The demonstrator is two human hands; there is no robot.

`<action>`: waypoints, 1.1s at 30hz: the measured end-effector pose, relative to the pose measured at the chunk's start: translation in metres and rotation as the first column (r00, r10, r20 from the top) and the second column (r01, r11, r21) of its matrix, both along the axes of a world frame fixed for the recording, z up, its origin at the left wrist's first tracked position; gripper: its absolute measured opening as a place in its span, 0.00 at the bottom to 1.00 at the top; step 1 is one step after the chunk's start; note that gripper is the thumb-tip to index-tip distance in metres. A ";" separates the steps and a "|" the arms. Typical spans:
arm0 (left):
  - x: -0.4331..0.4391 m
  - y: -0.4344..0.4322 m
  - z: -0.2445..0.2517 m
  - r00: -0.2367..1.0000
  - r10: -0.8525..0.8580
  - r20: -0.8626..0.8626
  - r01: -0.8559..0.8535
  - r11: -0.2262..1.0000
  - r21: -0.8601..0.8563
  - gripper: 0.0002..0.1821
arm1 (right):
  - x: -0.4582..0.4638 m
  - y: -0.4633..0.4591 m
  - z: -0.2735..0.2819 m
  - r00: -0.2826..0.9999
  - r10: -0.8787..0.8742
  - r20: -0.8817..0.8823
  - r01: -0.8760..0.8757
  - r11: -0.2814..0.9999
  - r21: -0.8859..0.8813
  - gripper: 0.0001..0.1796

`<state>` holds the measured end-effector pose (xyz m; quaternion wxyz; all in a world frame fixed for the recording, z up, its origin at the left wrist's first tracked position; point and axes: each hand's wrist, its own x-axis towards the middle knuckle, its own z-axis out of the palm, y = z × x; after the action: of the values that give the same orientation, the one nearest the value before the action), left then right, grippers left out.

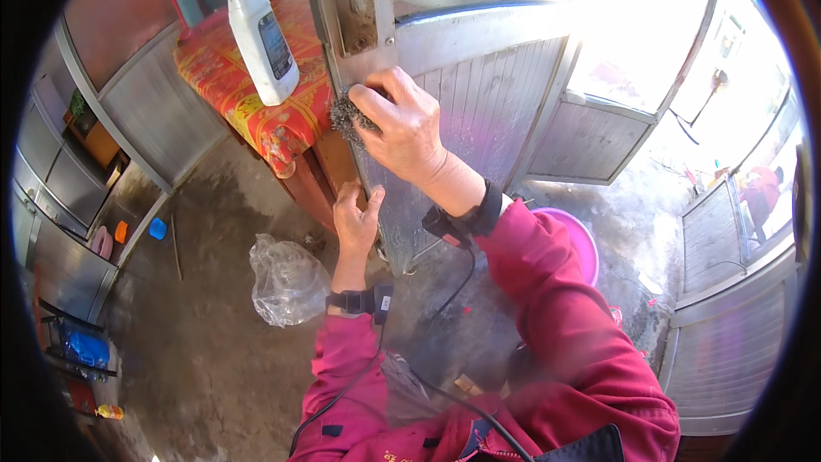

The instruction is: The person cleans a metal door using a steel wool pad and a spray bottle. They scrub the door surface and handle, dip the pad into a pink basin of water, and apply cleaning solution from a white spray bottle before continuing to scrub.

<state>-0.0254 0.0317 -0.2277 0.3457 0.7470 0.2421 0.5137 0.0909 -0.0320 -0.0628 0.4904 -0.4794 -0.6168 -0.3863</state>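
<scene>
My right hand (404, 125) grips a steel wool scourer (348, 119) and presses it to the metal door's edge stile, below the lock plate (356, 9). Lower on the same edge, my left hand (356, 218) holds the door with its thumb on the near face and its fingers partly hidden behind. White streaks, apparently suds, mark the ribbed lower panel of the metal door (468, 99). Left of the lock, a white spray bottle (260, 38) with a dark label stands tilted in the view, before the cloth-covered table.
A red and yellow patterned tablecloth (282, 119) drapes the table behind the door edge. On the concrete floor lies a clear plastic bag (288, 282). A pink basin (580, 244) sits beyond my right forearm. Black cables (458, 285) run from both wrist straps.
</scene>
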 end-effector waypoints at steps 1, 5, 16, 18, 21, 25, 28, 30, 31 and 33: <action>0.000 0.000 0.000 1.000 0.007 0.004 -0.007 1.000 0.001 0.15 | 0.001 -0.001 0.008 1.000 -0.004 -0.011 0.005 0.996 0.088 0.13; 0.001 0.000 0.001 1.000 0.020 0.018 -0.020 1.000 0.012 0.16 | 0.023 -0.012 0.031 0.962 -0.102 -0.254 0.135 0.984 0.118 0.15; 0.001 -0.001 0.000 0.999 0.033 0.023 -0.034 0.999 0.031 0.18 | -0.006 -0.005 0.069 0.995 0.038 -0.094 -0.018 0.980 0.199 0.14; 0.002 -0.001 0.001 0.999 0.036 0.025 -0.036 0.999 0.019 0.18 | -0.002 -0.003 0.068 0.988 0.014 -0.155 0.008 0.990 0.142 0.13; 0.002 -0.004 0.003 0.999 0.033 0.037 -0.033 0.999 -0.003 0.18 | 0.001 -0.004 0.061 0.988 0.093 -0.123 -0.076 0.987 0.138 0.12; 0.000 -0.006 0.004 0.999 0.045 0.016 -0.045 0.999 -0.013 0.18 | 0.011 -0.007 0.069 0.947 0.130 -0.295 -0.120 0.991 0.051 0.12; 0.001 -0.005 0.004 0.998 0.064 0.011 -0.064 0.998 0.009 0.18 | 0.014 -0.002 0.078 0.942 0.172 -0.289 -0.149 0.984 0.099 0.12; 0.002 -0.004 0.003 0.997 0.072 0.009 -0.072 0.997 0.016 0.18 | 0.012 0.000 0.078 0.948 0.148 -0.280 -0.126 0.987 0.095 0.12; 0.002 -0.004 0.003 0.998 0.067 0.010 -0.067 0.998 0.003 0.18 | 0.010 0.000 0.077 0.954 0.136 -0.269 -0.112 0.988 0.103 0.12; 0.002 -0.004 0.002 0.998 0.057 0.014 -0.057 0.998 -0.012 0.18 | 0.007 -0.003 0.072 0.958 0.110 -0.265 -0.096 0.993 0.066 0.12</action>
<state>-0.0230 0.0279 -0.2256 0.3369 0.7341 0.2638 0.5272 0.0976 -0.0346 0.0094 0.6012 -0.4816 -0.5584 -0.3078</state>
